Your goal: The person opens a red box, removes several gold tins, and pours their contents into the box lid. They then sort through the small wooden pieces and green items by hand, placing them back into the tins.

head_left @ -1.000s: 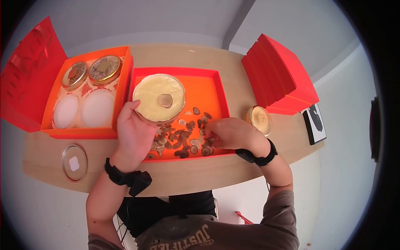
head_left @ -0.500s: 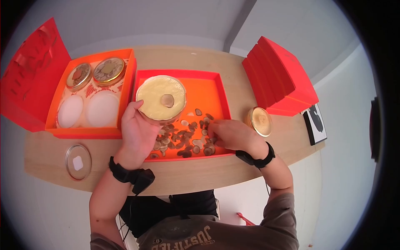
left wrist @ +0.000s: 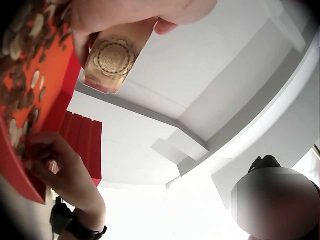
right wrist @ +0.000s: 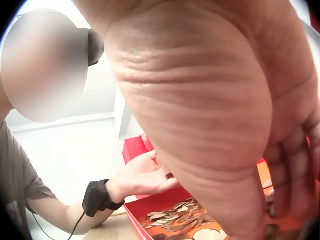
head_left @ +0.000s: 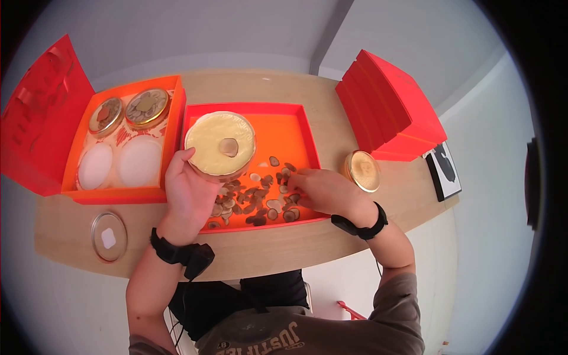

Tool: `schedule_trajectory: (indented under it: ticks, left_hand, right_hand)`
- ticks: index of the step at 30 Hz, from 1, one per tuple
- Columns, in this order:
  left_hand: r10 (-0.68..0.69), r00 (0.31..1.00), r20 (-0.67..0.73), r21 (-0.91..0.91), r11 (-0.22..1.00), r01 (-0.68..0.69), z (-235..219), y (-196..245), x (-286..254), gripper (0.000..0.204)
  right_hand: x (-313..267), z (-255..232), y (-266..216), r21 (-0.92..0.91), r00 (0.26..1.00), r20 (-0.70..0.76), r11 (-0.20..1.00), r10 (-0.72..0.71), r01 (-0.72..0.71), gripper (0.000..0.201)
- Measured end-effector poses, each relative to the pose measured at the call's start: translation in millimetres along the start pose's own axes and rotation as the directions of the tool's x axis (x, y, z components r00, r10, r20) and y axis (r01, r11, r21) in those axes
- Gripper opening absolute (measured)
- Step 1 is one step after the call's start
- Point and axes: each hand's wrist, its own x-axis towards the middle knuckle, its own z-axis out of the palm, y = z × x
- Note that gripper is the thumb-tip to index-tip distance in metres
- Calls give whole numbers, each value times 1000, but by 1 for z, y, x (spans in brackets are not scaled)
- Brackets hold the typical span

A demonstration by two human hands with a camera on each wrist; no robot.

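Observation:
My left hand (head_left: 192,192) grips a round tub (head_left: 207,137) from below and the side, thumb at its rim. Its pale yellow top carries one dried slice (head_left: 228,147); a patterned side shows in the left wrist view. Beneath it, brown dried slices (head_left: 254,198) that look like mushroom lie scattered in the front of an orange-lined red box tray (head_left: 284,127). At the tray's right front my right hand (head_left: 325,189) reaches down, fingers bent among the slices. Its fingertips are partly hidden, so I cannot tell whether they pinch one.
On the left, an open red box (head_left: 174,148) holds two filled jars (head_left: 147,108) above two white round hollows (head_left: 140,161). A clear round lid (head_left: 109,236) lies in front of it. To the right are a gold-rimmed jar (head_left: 362,171), stacked red boxes (head_left: 390,112) and a black-and-white box (head_left: 444,171).
The view shifts slightly. My left hand keeps holding the tub over the tray, and my right fingers stay among the slices at the right front with only slight movement.

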Motion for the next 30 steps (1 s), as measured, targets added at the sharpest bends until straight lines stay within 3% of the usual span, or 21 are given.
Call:
schedule_trajectory:
  ticks: [10,13,15,19,21,25,27,30]
  left_hand:
    - [2,1000,-4,24,1000,-2,-1,0,0,57]
    - [-4,1000,10,18,1000,4,1,1,-1,57]
    - [2,1000,17,12,1000,-2,1,2,0,56]
    - [3,1000,15,4,1000,-3,-4,1,2,54]
    - [9,1000,15,12,1000,-9,-7,-1,4,56]
    - [0,1000,-11,21,1000,0,-3,0,2,58]
    - [2,1000,-8,26,1000,-1,-2,0,2,58]
    - [2,1000,2,19,1000,-2,-2,0,2,57]
  right_hand:
    - [4,11,6,-48,1000,-13,999,-11,10,20]
    - [1,3,4,21,998,8,998,-66,65,18]
    - [3,-1,5,136,997,72,990,-28,18,18]
    - [3,-4,7,169,996,82,985,29,-42,15]
    - [5,2,12,278,997,-51,957,-66,77,14]
    - [10,2,13,202,995,-25,975,-92,95,21]
    - [12,6,13,300,985,-29,939,-168,169,24]
    - [8,-5,0,277,991,49,955,-128,109,25]
